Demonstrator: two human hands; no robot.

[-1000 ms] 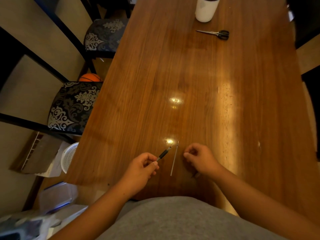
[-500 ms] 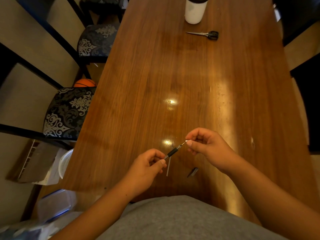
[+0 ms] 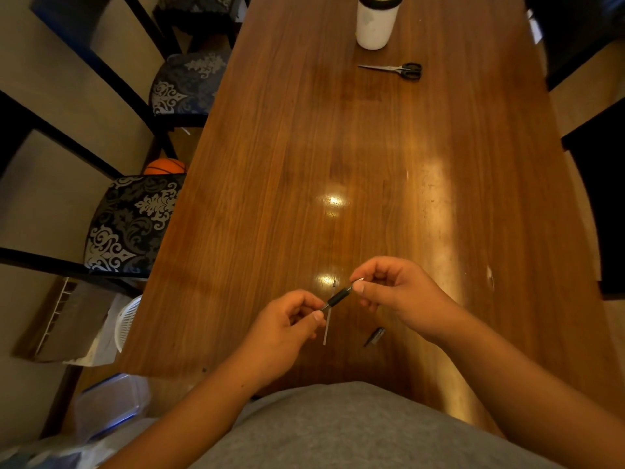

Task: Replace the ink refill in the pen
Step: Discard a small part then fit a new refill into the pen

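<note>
Both hands hold a slim pen [image 3: 340,296] with a black grip just above the near end of the wooden table [image 3: 372,170]. My left hand [image 3: 287,328] pinches its lower left end. My right hand [image 3: 394,292] pinches its upper right tip between thumb and fingers. A thin pale refill [image 3: 326,328] lies on the table below the pen, partly hidden by my left hand. A small dark pen part [image 3: 374,336] lies on the table under my right wrist.
Black-handled scissors [image 3: 394,69] and a white cup with a dark lid [image 3: 377,20] stand at the table's far end. Patterned chairs [image 3: 132,225] line the left side, with an orange ball [image 3: 165,166] beneath. Bins and boxes sit on the floor at lower left.
My right hand rose from the table, leaving the small dark part there, and took hold of the pen's tip. My left hand lifted the pen slightly off the table.
</note>
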